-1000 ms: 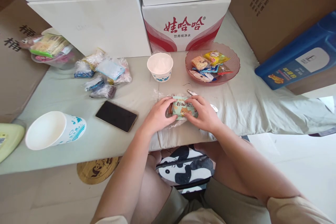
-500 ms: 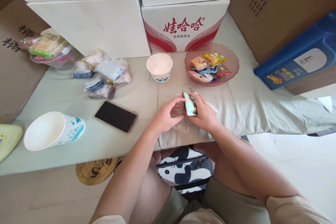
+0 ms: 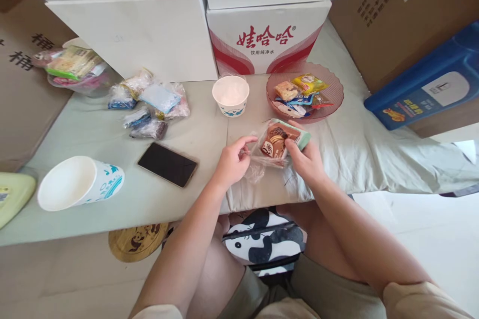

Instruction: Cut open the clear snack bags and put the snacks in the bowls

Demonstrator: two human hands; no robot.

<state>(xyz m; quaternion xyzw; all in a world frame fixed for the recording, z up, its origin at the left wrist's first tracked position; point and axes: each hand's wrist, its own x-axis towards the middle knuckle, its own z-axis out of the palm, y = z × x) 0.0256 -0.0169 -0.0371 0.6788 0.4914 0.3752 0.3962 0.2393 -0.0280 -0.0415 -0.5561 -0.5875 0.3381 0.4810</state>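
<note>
Right hand [image 3: 306,158] grips brown packet [image 3: 275,143], left hand [image 3: 232,163] half-curled beside, hold unclear! Cloth edge [image 3: 245,205] near, phone [image 3: 167,164] apart; pink bowl [image 3: 336,90] holds snacks [image 3: 307,84].

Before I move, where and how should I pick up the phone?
Probably with your left hand, the nearer one; your right hand holds the brown packet. Come from the right and pinch the two long edges near the end of the phone closest to that left hand. It lies flat, dark screen up, so its thin sides offer the likeliest grip.
</note>
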